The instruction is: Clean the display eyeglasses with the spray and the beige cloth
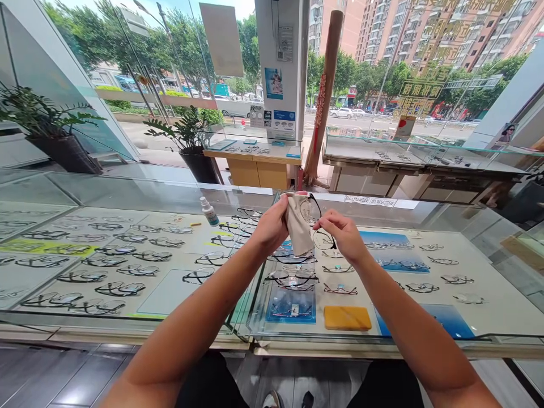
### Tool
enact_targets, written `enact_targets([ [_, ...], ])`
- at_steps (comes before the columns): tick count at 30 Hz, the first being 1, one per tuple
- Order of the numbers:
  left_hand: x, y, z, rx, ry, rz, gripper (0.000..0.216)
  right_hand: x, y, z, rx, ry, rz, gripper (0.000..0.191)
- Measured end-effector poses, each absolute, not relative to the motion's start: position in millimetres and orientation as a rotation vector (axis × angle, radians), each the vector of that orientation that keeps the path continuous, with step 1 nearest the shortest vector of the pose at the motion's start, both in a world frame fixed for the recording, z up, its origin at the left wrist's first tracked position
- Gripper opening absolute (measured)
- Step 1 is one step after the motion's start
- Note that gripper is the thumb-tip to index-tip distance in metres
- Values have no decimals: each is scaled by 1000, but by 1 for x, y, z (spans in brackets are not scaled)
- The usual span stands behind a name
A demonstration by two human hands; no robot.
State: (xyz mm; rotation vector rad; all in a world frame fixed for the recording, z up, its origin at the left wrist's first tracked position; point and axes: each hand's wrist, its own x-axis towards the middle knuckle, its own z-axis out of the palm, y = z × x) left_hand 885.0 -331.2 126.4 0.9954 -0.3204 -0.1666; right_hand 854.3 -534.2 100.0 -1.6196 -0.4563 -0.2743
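Observation:
A pair of black-rimmed glasses (pixel 317 224) is held upright above the glass counter (pixel 127 192). My left hand (pixel 270 229) is closed on a beige cleaning cloth (pixel 297 226) pressed around the upper lens. My right hand (pixel 342 232) pinches the frame at the lower lens. Both hands are raised over the middle of the display case. Part of the frame is hidden behind the cloth.
A small white spray bottle (pixel 209 211) stands on the counter left of my hands. Several glasses (pixel 119 288) lie in rows inside the case, plus a yellow case (pixel 347 318). Potted plants (pixel 191 133) and more display counters (pixel 255 153) stand beyond.

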Motion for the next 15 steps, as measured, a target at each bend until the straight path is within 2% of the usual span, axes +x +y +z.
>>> enact_targets([
  [8, 882, -330, 124, 969, -336, -189, 50, 850, -529, 100, -1652, -554, -290, 48],
  [15, 874, -331, 124, 1030, -373, -220, 70, 852, -526, 97, -1619, -537, -194, 52],
])
